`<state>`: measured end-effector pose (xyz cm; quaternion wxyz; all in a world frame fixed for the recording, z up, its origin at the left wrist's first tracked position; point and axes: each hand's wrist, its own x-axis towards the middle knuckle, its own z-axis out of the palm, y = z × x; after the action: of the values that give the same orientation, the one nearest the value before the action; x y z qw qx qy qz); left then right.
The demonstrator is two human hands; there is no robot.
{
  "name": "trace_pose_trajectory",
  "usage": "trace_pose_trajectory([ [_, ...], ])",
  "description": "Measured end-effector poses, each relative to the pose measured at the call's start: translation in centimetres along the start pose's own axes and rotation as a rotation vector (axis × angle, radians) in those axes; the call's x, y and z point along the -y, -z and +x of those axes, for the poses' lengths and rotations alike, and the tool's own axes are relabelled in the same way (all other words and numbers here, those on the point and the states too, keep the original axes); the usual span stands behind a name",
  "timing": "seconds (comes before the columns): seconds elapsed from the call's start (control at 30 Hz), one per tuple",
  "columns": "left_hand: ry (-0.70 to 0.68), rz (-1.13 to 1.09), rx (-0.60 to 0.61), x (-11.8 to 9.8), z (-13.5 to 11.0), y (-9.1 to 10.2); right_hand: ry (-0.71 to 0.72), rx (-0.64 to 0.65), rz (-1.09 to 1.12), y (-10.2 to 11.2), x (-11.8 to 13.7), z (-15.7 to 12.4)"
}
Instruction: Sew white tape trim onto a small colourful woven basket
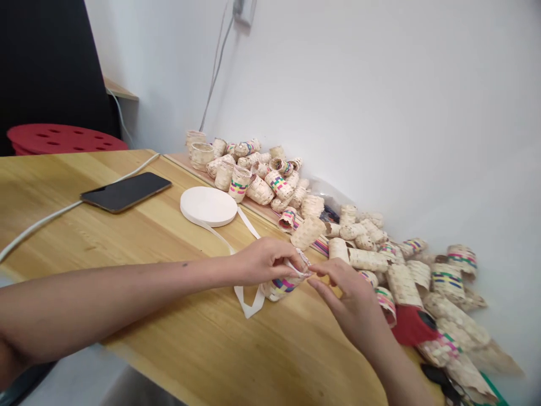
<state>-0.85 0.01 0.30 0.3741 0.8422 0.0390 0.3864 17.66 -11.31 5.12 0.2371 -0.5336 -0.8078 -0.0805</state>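
Observation:
My left hand (264, 259) is closed over a small woven basket (282, 285) with coloured bands, holding it down on the wooden table (139, 237). A white ribbon (249, 301) runs from under that hand and loops on the table. My right hand (344, 293) meets the basket's rim from the right, its fingertips pinched together on the ribbon end at the rim. The ribbon leads back to a flat white ribbon roll (208, 206).
Several small woven baskets (270, 180) are heaped along the white wall, running to the right end (439, 287). A black phone (125, 191) with a white cable (38, 224) lies at the left. A red stool (59, 138) stands beyond the table.

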Motion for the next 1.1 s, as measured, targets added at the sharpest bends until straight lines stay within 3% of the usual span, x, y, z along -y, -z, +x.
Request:
trace_pose_trajectory([
  [0.17,0.085,-0.006,-0.031,-0.1,0.3,1.0,0.011,-0.050,0.011,-1.9,-0.3,-0.1],
  [0.23,0.115,0.051,-0.121,0.4,0.7,2.3,-0.045,-0.168,-0.072,-1.6,-1.5,-0.8],
  [0.3,0.135,0.170,-0.121,1.2,1.0,3.5,-0.132,-0.311,-0.198,-0.9,-2.8,-2.0],
  [0.4,0.094,0.311,0.086,2.2,0.7,3.8,-0.260,-0.434,-0.367,0.2,-4.5,-3.8],
  [0.57,-0.041,0.357,0.561,2.2,-1.3,0.3,-0.277,-0.445,-0.406,0.3,-5.3,-4.6],
  [0.67,-0.075,0.357,0.652,2.4,-1.3,-0.7,-0.182,-0.413,-0.399,-0.2,-5.1,-4.2],
  [0.73,-0.043,0.365,0.674,3.2,-0.5,0.4,-0.132,-0.411,-0.402,-0.5,-4.7,-3.8],
  [0.83,0.053,0.467,0.564,5.2,1.0,4.4,-0.091,-0.417,-0.383,-0.9,-4.3,-3.5],
  [0.97,0.153,0.638,0.243,6.8,3.0,9.4,-0.012,-0.402,-0.328,-1.5,-3.8,-3.3],
  [1.03,0.146,0.688,0.105,5.9,3.7,9.7,0.003,-0.349,-0.261,-1.7,-3.5,-3.2],
  [1.1,0.079,0.699,0.017,3.8,3.7,8.3,0.013,-0.275,-0.171,-1.8,-3.1,-3.2],
])
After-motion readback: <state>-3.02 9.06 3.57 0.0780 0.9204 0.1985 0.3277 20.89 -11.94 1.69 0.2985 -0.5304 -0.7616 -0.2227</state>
